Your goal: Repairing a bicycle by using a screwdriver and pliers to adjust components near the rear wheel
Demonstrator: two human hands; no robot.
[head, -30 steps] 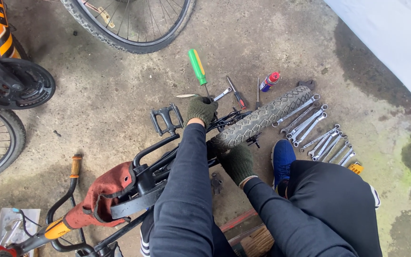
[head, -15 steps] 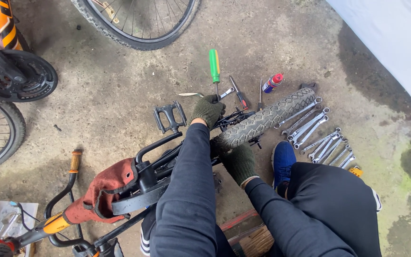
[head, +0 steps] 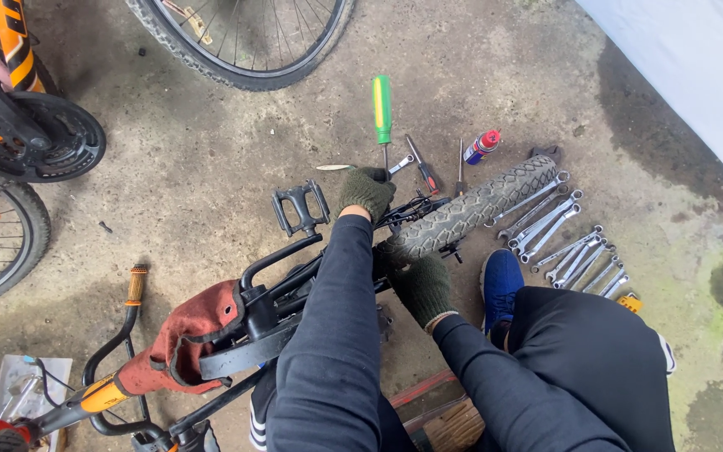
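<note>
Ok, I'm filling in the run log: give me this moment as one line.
left hand: gloved, at small bike's rear-wheel hub | right hand: gloved, under knobby tyre | wrenches, green screwdriver on concrete

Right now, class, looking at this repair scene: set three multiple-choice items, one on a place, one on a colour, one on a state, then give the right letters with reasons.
1. Where do the wrenches lie?
A. On the saddle
B. On the floor right of the tyre
C. Under the big wheel

2. What colour is the screwdriver handle?
A. Green
B. Blue
C. Black

3. How does the small bike stand?
A. Upright on both wheels
B. Hung from a wall
C. Laid over, low at the person's lap

Answers:
1 B: the row of wrenches rests on the concrete beside the tyre.
2 A: the handle is green with a yellow stripe.
3 C: the frame lies across the person, with the gloved left hand at its far side and the gloved right hand near the tyre.
</note>
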